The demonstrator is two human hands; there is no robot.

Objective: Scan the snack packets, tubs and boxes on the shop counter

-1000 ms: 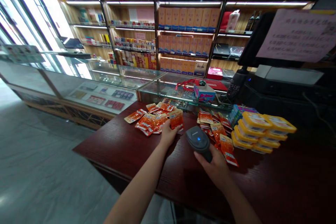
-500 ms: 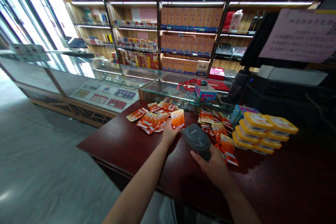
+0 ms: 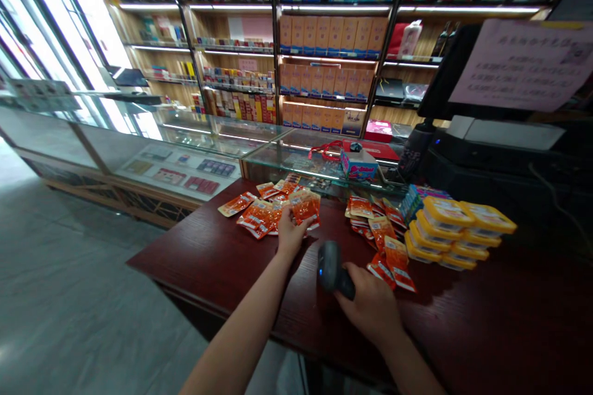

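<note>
My left hand (image 3: 291, 236) is at the right side of a loose pile of orange snack packets (image 3: 259, 215). Its thumb and fingers are closed on one orange snack packet (image 3: 306, 205), which leans over the pile. In my right hand (image 3: 373, 305) is a dark barcode scanner (image 3: 330, 265), gripped by its handle and turned on its side, with a small blue light showing. The scanner is above the table, apart from the packets. A second heap of orange packets (image 3: 383, 231) lies to the right of it.
Yellow-lidded tubs (image 3: 447, 213) stand stacked on the dark red table (image 3: 199, 259), to the right. Behind them is a monitor with a pink paper sign (image 3: 519, 65). A glass display counter (image 3: 264, 142) borders the table's far side, with a small colourful box (image 3: 359, 165) on it.
The scanner has turned from facing the held packet to lying sideways, nearer me. My left hand has moved slightly left, and its packet is now tilted against the pile.
</note>
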